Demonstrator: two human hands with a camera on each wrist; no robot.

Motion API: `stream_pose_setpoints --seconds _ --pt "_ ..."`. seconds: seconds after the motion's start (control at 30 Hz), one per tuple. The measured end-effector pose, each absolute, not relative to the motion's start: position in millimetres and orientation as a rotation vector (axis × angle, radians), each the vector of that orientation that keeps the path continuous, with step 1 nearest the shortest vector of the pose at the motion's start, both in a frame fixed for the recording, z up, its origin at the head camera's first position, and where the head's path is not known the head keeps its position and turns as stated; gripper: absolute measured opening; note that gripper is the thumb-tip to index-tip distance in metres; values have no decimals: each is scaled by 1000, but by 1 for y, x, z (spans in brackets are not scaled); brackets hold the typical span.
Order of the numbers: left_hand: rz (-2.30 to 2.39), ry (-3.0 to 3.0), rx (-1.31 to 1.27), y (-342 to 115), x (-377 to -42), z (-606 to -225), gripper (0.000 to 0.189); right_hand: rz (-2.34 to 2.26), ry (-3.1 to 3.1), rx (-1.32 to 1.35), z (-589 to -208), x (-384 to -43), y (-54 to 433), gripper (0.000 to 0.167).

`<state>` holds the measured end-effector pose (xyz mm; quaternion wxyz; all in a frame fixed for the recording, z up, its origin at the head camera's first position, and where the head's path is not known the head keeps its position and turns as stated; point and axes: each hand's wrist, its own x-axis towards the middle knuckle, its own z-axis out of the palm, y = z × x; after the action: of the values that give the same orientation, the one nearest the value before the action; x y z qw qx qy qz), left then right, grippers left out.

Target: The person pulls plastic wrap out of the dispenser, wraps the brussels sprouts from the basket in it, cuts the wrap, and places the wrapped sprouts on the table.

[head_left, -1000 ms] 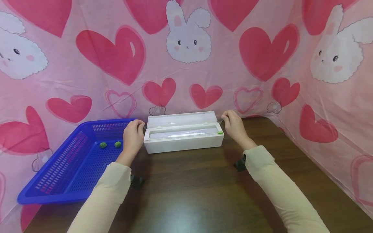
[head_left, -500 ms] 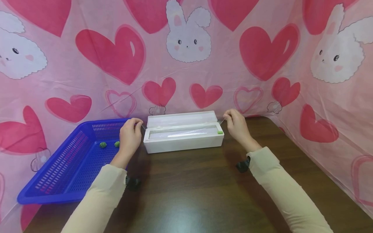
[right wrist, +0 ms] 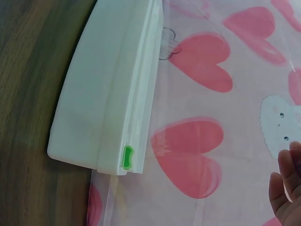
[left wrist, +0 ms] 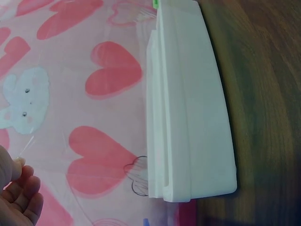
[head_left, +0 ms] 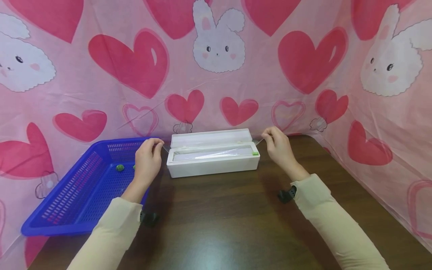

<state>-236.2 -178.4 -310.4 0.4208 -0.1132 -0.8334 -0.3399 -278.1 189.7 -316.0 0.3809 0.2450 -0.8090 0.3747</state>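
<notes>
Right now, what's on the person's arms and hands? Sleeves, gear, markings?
Both arms wear long cream sleeves ending at the wrists. A small black device is strapped under the right wrist, and another under the left. The left hand and right hand are bare: no gloves or rings visible.

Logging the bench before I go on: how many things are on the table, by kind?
White cling-film dispenser box, lid open: 1
Clear film sheet, pinched at each end by the left hand and the right hand: 1
Blue basket: 1
Small green pieces in the basket: 2, one mostly hidden by the left hand
Total: 5
</notes>
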Motion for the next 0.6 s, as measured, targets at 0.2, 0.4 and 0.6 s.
stream_pose_setpoints --seconds 0.2,0.4,0.6 --pt "-861 -2071 -305 -178 -229 -309 8 977 -2051 648 -315 -269 191 7" --pt "-879 -2073 -318 -180 -222 -309 7 1012 -2063 652 -313 -259 191 7" --pt "-888 -2065 -335 -182 -215 -311 6 1056 -2076 686 -314 -248 191 8"
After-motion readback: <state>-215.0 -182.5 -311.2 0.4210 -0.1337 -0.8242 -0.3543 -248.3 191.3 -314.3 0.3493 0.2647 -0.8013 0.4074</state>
